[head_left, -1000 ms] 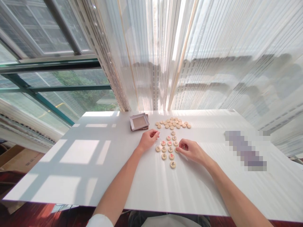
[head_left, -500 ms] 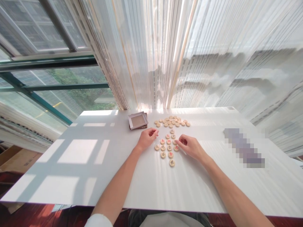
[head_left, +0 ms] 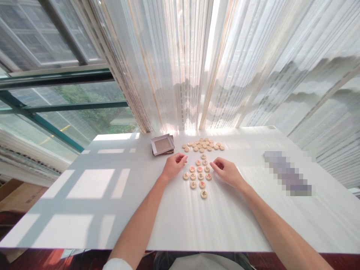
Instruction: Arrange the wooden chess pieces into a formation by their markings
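Observation:
Several round xiangqi pieces lie face up on the white table, with black or red characters, in a diamond-like arrangement. Left of its upper rows, my left hand rests with fingers curled together; no piece shows at its fingertips. Opposite it, my right hand is closed, thumb and index finger close together with nothing visible between them. Its tips are just right of a black-character piece and apart from it. Beyond both hands lies a loose cluster of blank-topped pieces.
An open shallow box sits on a darker part behind my left hand. A blurred-out greyish object lies on the right of the table. Sheer curtains hang along the table's back edge, with a window at the left.
My right fingertips have drawn slightly away to the right from the black-character piece they were touching. My left hand has stayed put. The view has shifted a little.

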### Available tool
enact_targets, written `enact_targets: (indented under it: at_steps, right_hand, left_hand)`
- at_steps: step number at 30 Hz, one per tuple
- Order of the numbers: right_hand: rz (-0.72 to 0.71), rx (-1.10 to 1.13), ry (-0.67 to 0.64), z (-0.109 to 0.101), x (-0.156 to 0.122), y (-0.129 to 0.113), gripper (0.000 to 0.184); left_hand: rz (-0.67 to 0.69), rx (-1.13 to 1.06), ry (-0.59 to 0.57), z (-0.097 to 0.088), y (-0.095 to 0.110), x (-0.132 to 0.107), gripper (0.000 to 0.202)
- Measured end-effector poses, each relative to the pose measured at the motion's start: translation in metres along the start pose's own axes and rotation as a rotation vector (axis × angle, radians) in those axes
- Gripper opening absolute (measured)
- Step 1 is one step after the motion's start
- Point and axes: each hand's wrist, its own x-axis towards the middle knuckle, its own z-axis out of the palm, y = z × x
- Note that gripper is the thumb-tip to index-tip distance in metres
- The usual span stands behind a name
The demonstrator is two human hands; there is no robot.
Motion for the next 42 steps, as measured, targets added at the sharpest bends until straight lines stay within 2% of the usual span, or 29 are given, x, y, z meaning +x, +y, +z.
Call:
enact_targets:
  at_steps: [2, 5, 8, 10, 16, 26, 31, 35, 39, 42]
  right_hand:
    - [-0.027, -0.044, 0.014, -0.006, 0.009, 0.007, 0.033]
    - [-0.08, -0.137, 0.139, -0.015, 0.028, 0.021, 0.026]
    - [-0.111, -0.2, 0.25, -0.02, 0.045, 0.037, 0.032]
    - [-0.143, -0.238, 0.277, -0.02, 0.051, 0.047, 0.034]
    - [-0.173, -0.299, 0.262, -0.016, 0.055, 0.062, 0.03]
    - [-0.116, -0.285, 0.271, -0.015, 0.054, 0.061, 0.022]
    - [-0.11, -0.243, 0.267, -0.015, 0.052, 0.054, 0.02]
    - [-0.15, -0.187, 0.243, -0.013, 0.039, 0.034, 0.017]
    - [-0.271, 0.048, 0.137, -0.009, 0.016, 0.006, 0.017]
    - [-0.331, 0.163, 0.081, -0.005, 0.001, -0.013, 0.016]
  left_hand:
    - [0.003, -0.002, -0.002, 0.0, 0.001, 0.0, 0.037]
    - [0.013, -0.004, -0.004, 0.0, 0.004, -0.001, 0.037]
    - [0.023, -0.003, 0.002, 0.0, 0.005, -0.002, 0.037]
    - [0.027, -0.002, 0.005, 0.0, 0.005, -0.002, 0.037]
    - [0.029, 0.004, 0.008, 0.0, 0.004, -0.003, 0.036]
    - [0.003, 0.032, -0.004, -0.001, 0.005, -0.006, 0.036]
    - [0.005, 0.048, 0.0, -0.001, 0.006, -0.006, 0.036]
    - [0.03, 0.075, 0.028, 0.0, 0.012, -0.009, 0.033]
    - [0.243, 0.263, 0.113, 0.001, 0.027, -0.019, 0.025]
    - [0.368, 0.351, 0.054, 0.005, 0.04, -0.029, 0.023]
